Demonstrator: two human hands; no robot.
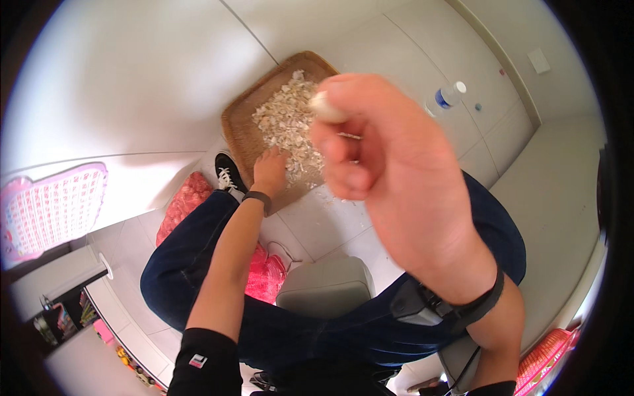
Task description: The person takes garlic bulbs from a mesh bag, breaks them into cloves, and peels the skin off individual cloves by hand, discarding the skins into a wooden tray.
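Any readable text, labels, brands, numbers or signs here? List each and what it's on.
No text readable enough to quote.
Pink-edged chart, left: rows of red marks, too small and blurred.
Bottle: blue label, too small.
Black left sleeve: small patch, no legible words.

Bright, upper-left glare, bent edges, black corners

White piece (327, 108) — blurred — and woven tray (239, 117), both partly hidden by right hand (389, 145).
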